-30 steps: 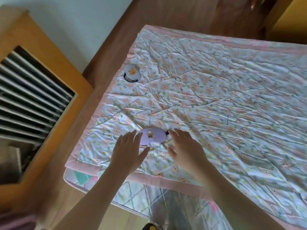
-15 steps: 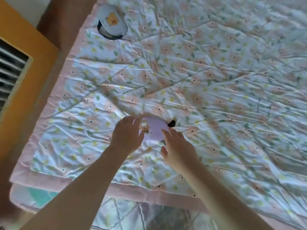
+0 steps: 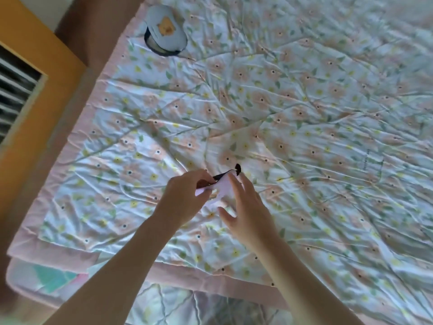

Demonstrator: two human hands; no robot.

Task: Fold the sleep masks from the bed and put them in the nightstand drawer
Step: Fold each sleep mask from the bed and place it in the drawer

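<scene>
A lilac sleep mask with a black underside and strap lies partly lifted off the floral quilt, between my two hands. My left hand pinches its left edge and raises it, showing the dark lining. My right hand holds the mask's right side, with fingers on top and thumb below. A second, pale blue sleep mask with a bear print lies folded near the quilt's far left edge.
The quilt's pink border runs along the near edge of the bed, with another patterned cover below it. An orange wooden frame with dark slats stands at the left, beyond a strip of brown floor.
Both hands closed in on the lilac mask from flat beside it to holding it. Its left edge has come up off the quilt. The camera moved closer to the bed.
</scene>
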